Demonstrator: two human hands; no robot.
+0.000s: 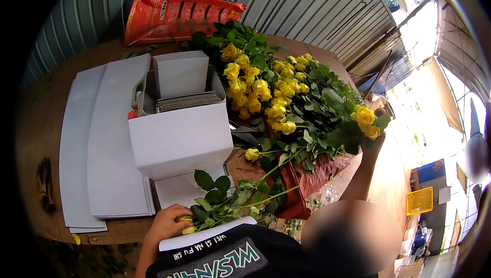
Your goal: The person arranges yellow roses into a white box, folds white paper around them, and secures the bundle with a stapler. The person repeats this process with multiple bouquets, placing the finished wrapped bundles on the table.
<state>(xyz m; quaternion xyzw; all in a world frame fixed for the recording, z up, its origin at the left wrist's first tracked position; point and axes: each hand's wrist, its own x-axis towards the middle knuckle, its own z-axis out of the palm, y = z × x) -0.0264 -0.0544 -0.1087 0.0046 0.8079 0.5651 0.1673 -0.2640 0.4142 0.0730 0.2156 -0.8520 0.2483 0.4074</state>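
At the near table edge my left hand (168,222) closes around a yellow rose head (187,225). Leafy green stems (245,199) extend from there toward the right. My right hand (379,136), raised on the far right, is closed behind two yellow rose blooms (364,116), which partly hide its fingers. Between the hands lies a large heap of yellow roses (284,90) with dark green leaves. One loose yellow rose (252,154) rests at the front of this heap. A curved white sheet (209,235) lies against my black shirt, below the stems.
A cut-open plastic jerrycan (140,90) holds white cardboard pieces (182,74). White sheets (119,143) are stacked left of it, near a dark glove (46,186). Black tool handles (247,136), a red cloth (291,193) and a red bag (180,17) are around the roses.
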